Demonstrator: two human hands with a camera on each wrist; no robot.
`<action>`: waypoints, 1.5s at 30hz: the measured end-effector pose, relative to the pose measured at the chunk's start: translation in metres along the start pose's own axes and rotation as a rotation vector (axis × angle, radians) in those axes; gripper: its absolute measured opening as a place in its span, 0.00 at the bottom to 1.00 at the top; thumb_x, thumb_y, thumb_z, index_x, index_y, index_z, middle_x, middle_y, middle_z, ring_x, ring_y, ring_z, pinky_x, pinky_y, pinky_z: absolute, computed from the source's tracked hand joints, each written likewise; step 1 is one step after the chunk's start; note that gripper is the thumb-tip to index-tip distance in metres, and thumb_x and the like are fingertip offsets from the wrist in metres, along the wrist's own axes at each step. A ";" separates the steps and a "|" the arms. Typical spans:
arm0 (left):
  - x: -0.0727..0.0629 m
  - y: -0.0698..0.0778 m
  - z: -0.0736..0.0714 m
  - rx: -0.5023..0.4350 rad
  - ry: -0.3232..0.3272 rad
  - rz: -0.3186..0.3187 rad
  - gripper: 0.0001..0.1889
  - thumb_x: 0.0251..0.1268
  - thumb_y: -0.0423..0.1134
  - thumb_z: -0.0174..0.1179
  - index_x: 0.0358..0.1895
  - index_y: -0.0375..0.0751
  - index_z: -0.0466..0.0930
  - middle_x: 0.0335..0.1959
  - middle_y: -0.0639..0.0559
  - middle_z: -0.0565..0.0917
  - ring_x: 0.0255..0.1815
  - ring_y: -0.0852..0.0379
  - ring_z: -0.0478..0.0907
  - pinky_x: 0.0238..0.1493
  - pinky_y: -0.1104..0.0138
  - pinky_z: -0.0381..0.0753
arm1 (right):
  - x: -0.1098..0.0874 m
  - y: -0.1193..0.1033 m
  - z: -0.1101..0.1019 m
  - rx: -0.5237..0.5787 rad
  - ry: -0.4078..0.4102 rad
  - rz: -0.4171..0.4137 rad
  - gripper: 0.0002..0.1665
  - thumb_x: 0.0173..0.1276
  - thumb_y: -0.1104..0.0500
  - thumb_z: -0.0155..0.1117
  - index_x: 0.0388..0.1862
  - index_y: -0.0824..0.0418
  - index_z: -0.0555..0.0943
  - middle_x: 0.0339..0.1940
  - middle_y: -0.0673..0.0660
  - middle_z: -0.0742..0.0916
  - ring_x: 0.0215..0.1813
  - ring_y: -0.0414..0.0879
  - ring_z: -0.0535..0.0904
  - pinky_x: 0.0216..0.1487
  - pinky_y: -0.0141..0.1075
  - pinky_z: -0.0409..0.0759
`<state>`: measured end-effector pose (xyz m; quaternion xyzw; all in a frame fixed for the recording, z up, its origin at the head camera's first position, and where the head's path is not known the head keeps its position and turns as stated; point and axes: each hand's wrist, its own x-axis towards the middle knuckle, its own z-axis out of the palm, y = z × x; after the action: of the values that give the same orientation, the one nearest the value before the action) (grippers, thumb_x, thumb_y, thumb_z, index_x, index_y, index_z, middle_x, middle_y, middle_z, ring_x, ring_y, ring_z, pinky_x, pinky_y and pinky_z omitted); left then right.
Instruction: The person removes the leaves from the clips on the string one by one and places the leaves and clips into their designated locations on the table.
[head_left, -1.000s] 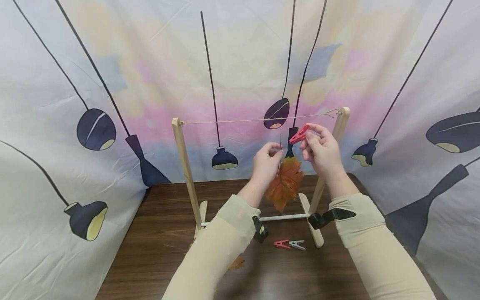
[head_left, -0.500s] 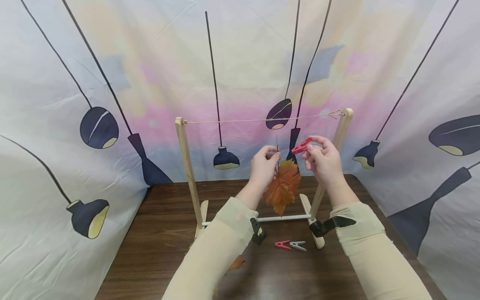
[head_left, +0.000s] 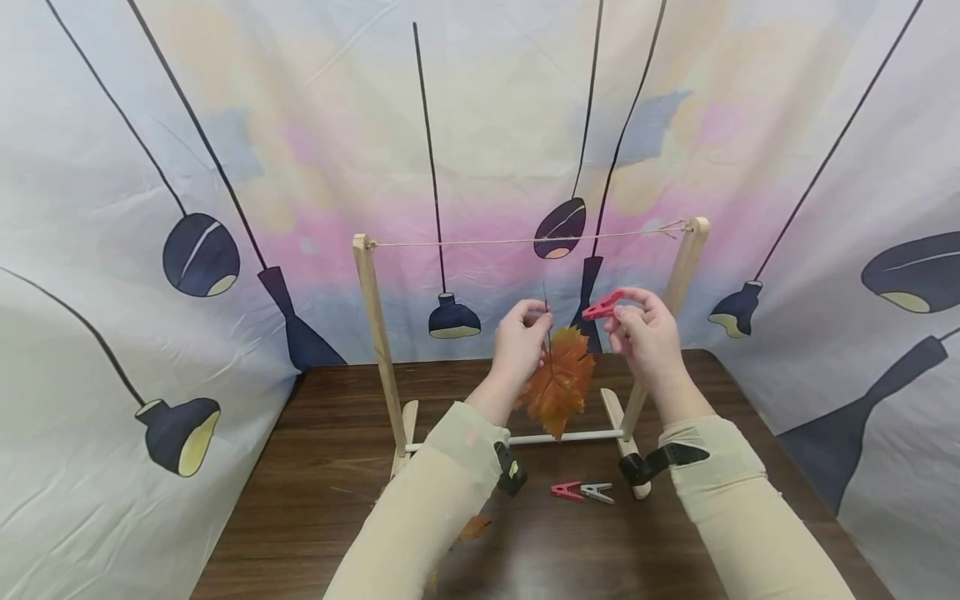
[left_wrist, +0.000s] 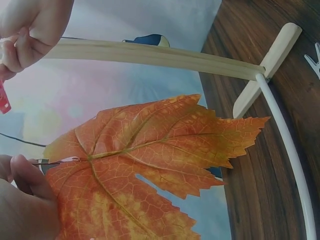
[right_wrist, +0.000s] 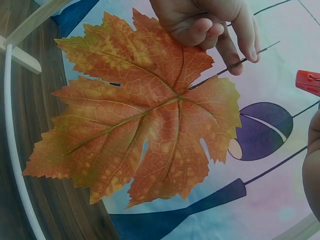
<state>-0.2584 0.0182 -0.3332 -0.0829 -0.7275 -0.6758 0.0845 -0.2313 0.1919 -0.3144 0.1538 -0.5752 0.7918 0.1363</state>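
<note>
My left hand (head_left: 519,342) pinches the thin dark stem of an orange artificial maple leaf (head_left: 559,379), which hangs below the fingers. In the right wrist view the whole leaf (right_wrist: 135,110) faces the camera, its stem tip poking out past the fingertips. To the right, my right hand (head_left: 647,337) holds a red clothespin (head_left: 602,306) between thumb and fingers, its nose pointing left toward the stem but apart from it. Both hands are below a thin string (head_left: 480,242) stretched between two wooden posts.
The wooden stand (head_left: 378,333) has a white crossbar (head_left: 566,437) low down. On the brown table (head_left: 540,550) lie a red clothespin (head_left: 566,491) and a grey clothespin (head_left: 597,492), side by side. Another orange leaf (head_left: 474,527) shows partly beyond my left sleeve.
Both hands have moved lower, away from the string. The left hand has shifted slightly left with the leaf, and the red clothespin has come down with the right hand.
</note>
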 end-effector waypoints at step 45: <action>-0.009 -0.040 -0.027 -0.133 0.058 -0.091 0.07 0.68 0.37 0.55 0.46 0.45 0.75 0.39 0.39 0.80 0.08 0.60 0.62 0.10 0.71 0.69 | -0.029 0.055 -0.012 -0.021 0.056 0.128 0.13 0.68 0.71 0.44 0.50 0.62 0.66 0.17 0.51 0.79 0.12 0.37 0.68 0.15 0.26 0.68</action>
<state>-0.2586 -0.0119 -0.3726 -0.0357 -0.6813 -0.7279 0.0690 -0.2274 0.1857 -0.3774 0.0931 -0.5879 0.7969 0.1032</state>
